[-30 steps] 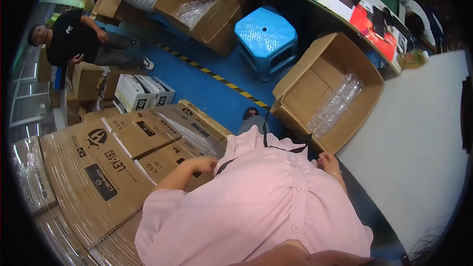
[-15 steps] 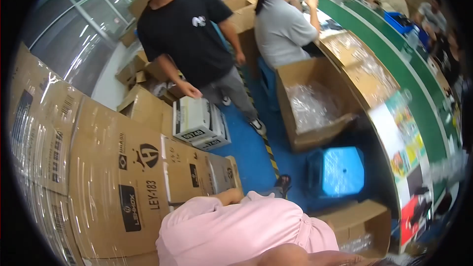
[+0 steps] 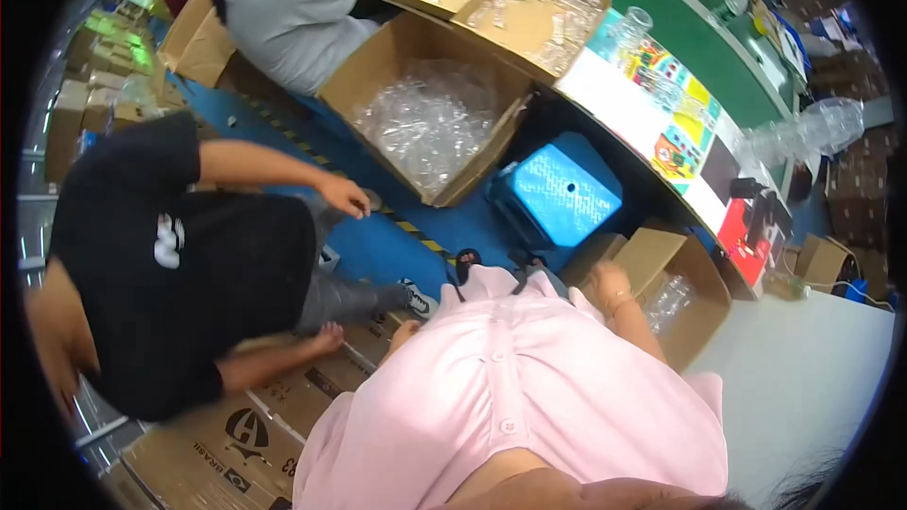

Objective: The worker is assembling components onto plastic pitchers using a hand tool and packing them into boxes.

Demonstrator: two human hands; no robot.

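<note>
My right hand (image 3: 609, 281) hangs low beside my pink shirt, next to the raised flap of an open cardboard box (image 3: 704, 307). Its fingers look loosely apart and nothing shows in them; whether it touches the flap I cannot tell. Clear plastic pieces (image 3: 669, 300) lie inside that box. Of my left hand (image 3: 406, 331), only a small part shows past the shirt's left side, near the stacked brown cartons (image 3: 283, 406); its fingers are mostly hidden. A blue plastic stool (image 3: 567, 191) stands on the floor just ahead of my feet.
A person in a black shirt (image 3: 189, 255) stands close on my left. Ahead is a large carton (image 3: 345, 93) of clear plastic, with a seated person in grey (image 3: 293, 14) behind it. The workbench (image 3: 605, 76) and green conveyor (image 3: 652, 14) curve along the right; a white tabletop (image 3: 822, 359) is nearby.
My view has swung to the right and downward. My right hand has come into sight by the box. The person in black is now nearer, at my left.
</note>
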